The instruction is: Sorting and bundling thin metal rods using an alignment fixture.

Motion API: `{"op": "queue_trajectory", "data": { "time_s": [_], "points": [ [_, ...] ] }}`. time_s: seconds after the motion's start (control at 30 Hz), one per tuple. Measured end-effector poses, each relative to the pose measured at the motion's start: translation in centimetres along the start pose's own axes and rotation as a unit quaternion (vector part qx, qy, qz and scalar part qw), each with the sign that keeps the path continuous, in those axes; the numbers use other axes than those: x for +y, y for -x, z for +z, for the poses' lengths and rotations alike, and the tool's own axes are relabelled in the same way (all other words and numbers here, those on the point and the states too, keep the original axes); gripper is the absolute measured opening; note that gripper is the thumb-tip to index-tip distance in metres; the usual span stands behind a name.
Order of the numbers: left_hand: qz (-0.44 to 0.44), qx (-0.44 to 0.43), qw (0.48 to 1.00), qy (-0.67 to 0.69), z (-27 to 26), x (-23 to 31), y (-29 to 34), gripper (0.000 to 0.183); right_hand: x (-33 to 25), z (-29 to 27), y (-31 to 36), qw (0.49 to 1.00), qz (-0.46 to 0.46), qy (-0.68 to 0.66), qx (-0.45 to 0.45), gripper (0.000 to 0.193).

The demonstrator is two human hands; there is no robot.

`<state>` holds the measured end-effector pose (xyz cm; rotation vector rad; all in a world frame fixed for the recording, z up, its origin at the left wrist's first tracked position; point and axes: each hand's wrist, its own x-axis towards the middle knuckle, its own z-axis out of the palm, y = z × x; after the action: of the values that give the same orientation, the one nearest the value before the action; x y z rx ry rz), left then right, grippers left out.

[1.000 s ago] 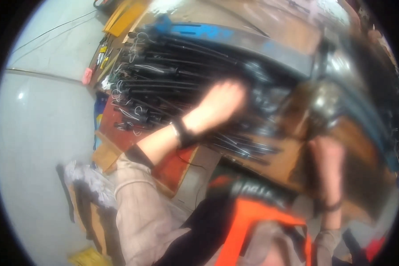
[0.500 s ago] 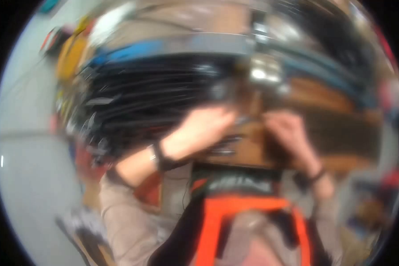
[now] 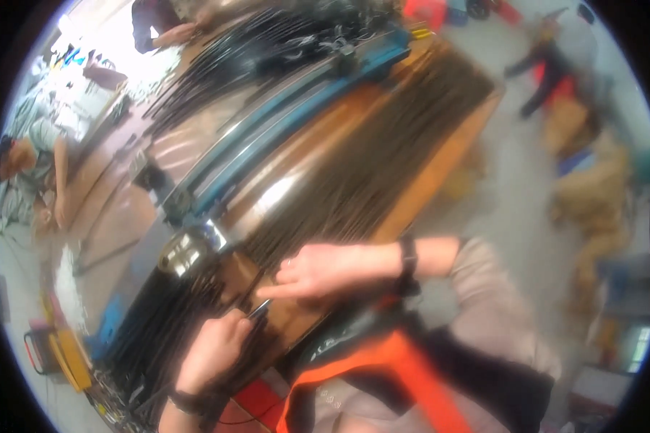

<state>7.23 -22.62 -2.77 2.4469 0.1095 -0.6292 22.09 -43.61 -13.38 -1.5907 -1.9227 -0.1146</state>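
Note:
Near the front edge of the workbench, my left hand (image 3: 213, 350) is closed, thumb and fingers together, at the end of a short, thin, shiny rod (image 3: 259, 310). My right hand (image 3: 325, 271) is just beyond it, fingers curled and one fingertip close to the rod's upper end. What the right fingers grip, if anything, I cannot make out. Dark thin rods (image 3: 155, 325) lie in a bundle left of the hands. A wide layer of similar dark strips (image 3: 368, 169) stretches away to the right. Just ahead of my hands stands a shiny metal fixture (image 3: 184, 252).
A long blue rail (image 3: 267, 155) runs diagonally across the bench (image 3: 426, 191), whose wooden edge borders the right. More black rods (image 3: 256, 54) lie at the back. One person (image 3: 36, 166) sits at far left; another person's arm (image 3: 170, 36) shows at the top. A yellow object (image 3: 68, 357) is lower left.
The view has swung to the right, so the bench now runs diagonally and people show. My hands now appear lower and further left in the picture, and closer together.

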Motion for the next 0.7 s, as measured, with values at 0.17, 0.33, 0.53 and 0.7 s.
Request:
{"op": "queue_trajectory", "data": {
  "time_s": [0.17,0.33,0.53,0.7],
  "points": [
    [0.15,0.158,0.967,-0.131,-1.1,3.2,-3.3,0.006,2.8,-2.9,-0.1,0.992,0.075,0.031,0.092,0.057],
    [0.2,0.235,0.918,-0.249,-9.6,4.5,-7.1,0.028,10.2,-9.0,4.8,0.927,0.294,0.116,0.201,0.055],
    [0.318,0.245,0.869,-0.288,-9.1,7.0,-12.9,0.039,16.2,-11.0,10.2,0.9,0.25,0.214,0.285,0.047],
    [0.326,0.16,0.897,-0.25,-8.3,7.6,-15.8,0.041,13.6,-13.5,8.1,0.944,0.186,0.179,0.204,0.039]
  ]
}}
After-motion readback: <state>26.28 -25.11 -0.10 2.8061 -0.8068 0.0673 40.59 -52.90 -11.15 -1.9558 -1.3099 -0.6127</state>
